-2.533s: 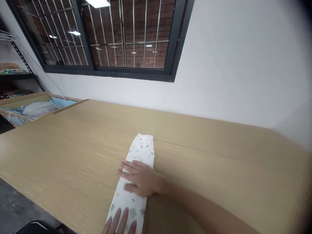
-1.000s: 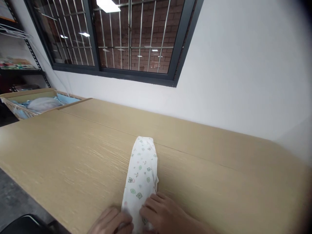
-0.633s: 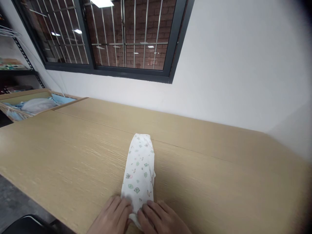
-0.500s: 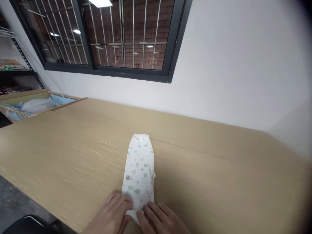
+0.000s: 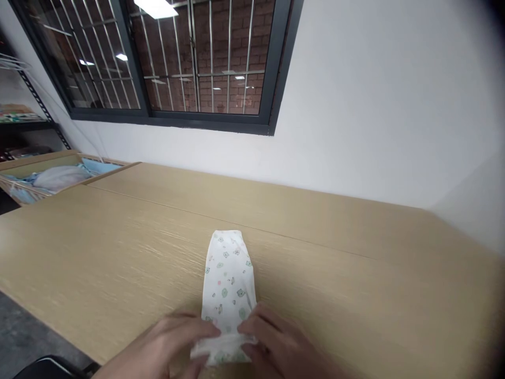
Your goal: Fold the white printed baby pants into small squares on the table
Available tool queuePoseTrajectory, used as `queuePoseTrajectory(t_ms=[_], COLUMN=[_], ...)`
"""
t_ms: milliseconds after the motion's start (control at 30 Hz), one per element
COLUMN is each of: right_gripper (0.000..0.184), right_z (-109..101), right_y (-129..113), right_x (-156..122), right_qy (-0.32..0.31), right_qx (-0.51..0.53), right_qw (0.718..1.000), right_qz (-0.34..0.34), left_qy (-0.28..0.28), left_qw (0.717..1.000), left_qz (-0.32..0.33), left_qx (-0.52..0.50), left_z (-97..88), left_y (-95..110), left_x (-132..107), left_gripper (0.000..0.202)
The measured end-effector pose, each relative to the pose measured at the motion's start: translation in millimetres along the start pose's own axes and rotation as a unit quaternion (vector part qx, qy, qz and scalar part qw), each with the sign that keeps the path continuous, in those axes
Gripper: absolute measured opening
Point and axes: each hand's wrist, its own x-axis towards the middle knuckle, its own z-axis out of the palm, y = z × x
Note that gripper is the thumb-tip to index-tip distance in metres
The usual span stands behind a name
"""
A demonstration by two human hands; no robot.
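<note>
A white cloth (image 5: pixel 228 279) printed with small green and grey figures lies as a long narrow strip on the wooden table, looking like a folded garment. Its near end is turned up into a small fold or roll. My left hand (image 5: pixel 169 337) closes on the left side of that fold, thumb below and fingers above. On the fold's right side, my right hand (image 5: pixel 278 339) pinches the cloth in the same way. Both hands are somewhat blurred. The far end of the strip lies flat and narrows slightly.
The pale wooden tabletop (image 5: pixel 118 247) runs back to a white wall (image 5: pixel 355 105) with a barred window (image 5: pixel 205 58). At the far left stands an open wooden bin (image 5: pixel 71 187) with blue and white contents. A black chair (image 5: pixel 47 368) shows at the lower left.
The near end of the cloth is now turned up into a thicker fold, and my hands have moved apart to its two sides. The far end sits slightly lower in view.
</note>
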Motion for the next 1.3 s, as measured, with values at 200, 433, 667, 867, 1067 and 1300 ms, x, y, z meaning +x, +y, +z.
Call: queuePoseTrajectory(t_ms=[200,433,667,867,1067,1300], right_gripper=[0.025,0.019,0.011,0.035,0.047,0.049], right_z=[-31,3,29,20,15,31], right_y=[38,121,165,126,51,50], right_x=[68,138,152,138,111,96], right_qy=[0.033,0.125,0.145,0.15,-0.119,-0.208], right_qx=[0.175,0.155,0.079,-0.04,-0.001,0.076], right_qw=[0.966,0.955,0.956,0.982,0.984,0.963], right_qz=[0.185,0.219,0.242,0.105,-0.136,-0.156], left_qy=[0.099,0.218,0.251,0.232,0.237,0.179], left_qw=[0.994,0.974,0.964,0.963,0.903,0.905], left_qz=[0.016,-0.056,-0.085,0.026,0.042,0.066], left_qx=[-0.05,-0.039,0.019,0.135,0.356,0.38], left_z=[-28.5,-20.3,-5.8,42.8,115.5,121.6], left_y=[-3,-65,-73,-16,-16,-37], left_x=[71,179,209,133,78,71], left_gripper=[0.029,0.03,0.028,0.041,0.053,0.046])
